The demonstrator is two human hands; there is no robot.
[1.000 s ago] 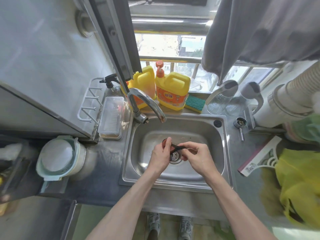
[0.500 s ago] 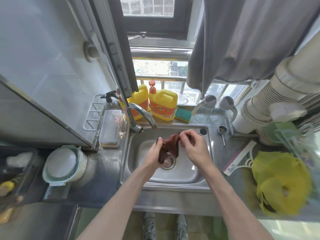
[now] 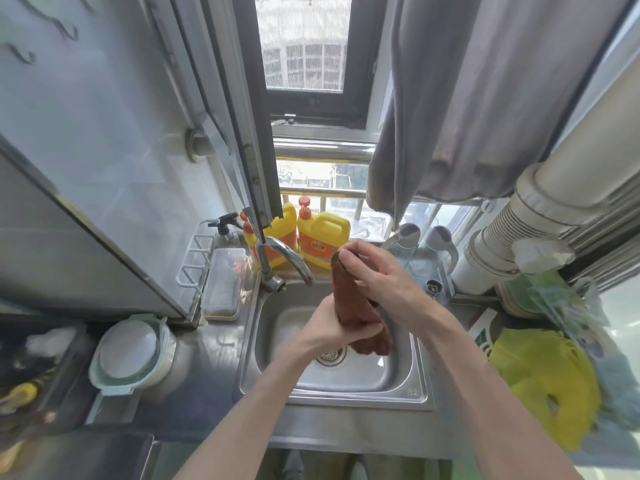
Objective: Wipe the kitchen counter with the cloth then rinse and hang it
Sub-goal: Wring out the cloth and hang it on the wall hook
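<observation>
A brown cloth (image 3: 349,299) hangs stretched over the steel sink (image 3: 408,393), above the drain (image 3: 330,356). My right hand (image 3: 377,271) pinches its top corner, raised near the yellow bottles. My left hand (image 3: 332,327) is wrapped around the cloth's lower part, and the loose end dangles below my fingers. The curved tap (image 3: 287,256) stands just left of the cloth; no water is visible running from it.
Two yellow detergent bottles (image 3: 323,237) and a spray bottle (image 3: 225,230) line the sill. A clear plastic box (image 3: 223,284) and white wire rack (image 3: 194,265) sit left of the sink, a lidded pot (image 3: 128,351) farther left. A grey curtain (image 3: 467,116), duct pipe (image 3: 540,216) and yellow bag (image 3: 540,386) crowd the right.
Both hands have lifted the cloth from the drain area up above the sink. My right hand rose toward the bottles, pulling the cloth long. The view tilted upward.
</observation>
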